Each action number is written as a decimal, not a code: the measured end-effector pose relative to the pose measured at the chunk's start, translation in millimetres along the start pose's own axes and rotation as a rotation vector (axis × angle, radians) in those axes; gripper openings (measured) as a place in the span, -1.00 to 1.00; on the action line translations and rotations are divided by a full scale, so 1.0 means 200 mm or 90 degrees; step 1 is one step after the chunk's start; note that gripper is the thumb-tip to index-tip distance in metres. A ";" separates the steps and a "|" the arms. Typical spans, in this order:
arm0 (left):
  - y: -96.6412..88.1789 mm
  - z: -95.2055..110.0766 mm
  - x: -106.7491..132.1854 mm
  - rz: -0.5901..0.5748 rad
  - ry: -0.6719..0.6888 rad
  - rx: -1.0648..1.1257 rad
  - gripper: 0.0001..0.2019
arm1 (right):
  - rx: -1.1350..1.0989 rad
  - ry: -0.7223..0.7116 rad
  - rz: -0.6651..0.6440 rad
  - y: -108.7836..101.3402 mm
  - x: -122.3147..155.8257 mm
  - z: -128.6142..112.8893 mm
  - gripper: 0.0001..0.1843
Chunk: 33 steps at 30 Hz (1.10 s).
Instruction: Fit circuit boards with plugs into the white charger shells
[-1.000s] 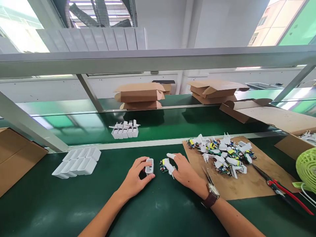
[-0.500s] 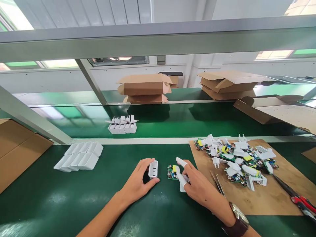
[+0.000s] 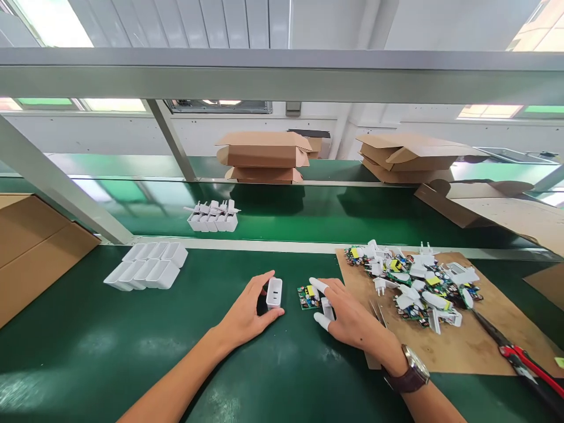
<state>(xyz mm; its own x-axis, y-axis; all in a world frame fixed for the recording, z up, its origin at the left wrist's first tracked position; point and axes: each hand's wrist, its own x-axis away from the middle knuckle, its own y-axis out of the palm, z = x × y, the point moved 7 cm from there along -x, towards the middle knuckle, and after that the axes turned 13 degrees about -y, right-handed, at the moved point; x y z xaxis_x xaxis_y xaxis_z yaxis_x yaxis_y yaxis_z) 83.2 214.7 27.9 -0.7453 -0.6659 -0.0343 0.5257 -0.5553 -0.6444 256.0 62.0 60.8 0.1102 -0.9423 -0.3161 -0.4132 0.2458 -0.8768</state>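
Plainly, a small part at each hand on the counter point(image 3: 211, 364).
The left hand point(image 3: 252, 306) grips a white casing point(image 3: 274, 292); at its three o'clock lies a circuit board point(image 3: 307, 298), the right hand point(image 3: 342, 310) curved around its white end, whether gripping I can't tell. Farther toward three, a board heap point(image 3: 416, 285) sits on cardboard point(image 3: 453, 349).

hands point(image 3: 252, 309) point(image 3: 348, 317): two
held slotted white plastic case point(image 3: 274, 293): one
open white plastic boxes point(image 3: 162, 274): eight
red-handled cutters point(image 3: 511, 352): one
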 end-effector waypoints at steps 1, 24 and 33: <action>0.01 0.00 0.00 -0.004 -0.002 -0.002 -0.28 | 0.004 -0.005 0.004 0.00 0.00 0.01 -0.36; -0.05 0.09 -0.01 0.120 0.111 -0.011 -0.62 | -0.004 -0.181 0.361 -0.13 -0.04 -0.26 -0.34; -0.02 0.20 0.07 0.093 0.249 -0.031 -0.24 | 0.072 -0.237 0.318 -0.08 -0.03 -0.34 -0.28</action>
<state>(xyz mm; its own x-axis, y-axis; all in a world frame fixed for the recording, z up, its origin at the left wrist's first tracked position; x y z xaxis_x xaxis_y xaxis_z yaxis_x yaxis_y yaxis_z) 87.7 188.5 59.9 -0.7685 -0.4914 -0.4097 0.6246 -0.4378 -0.6466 201.0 49.1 100.7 0.2439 -0.5699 -0.7847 -0.4010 0.6774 -0.6166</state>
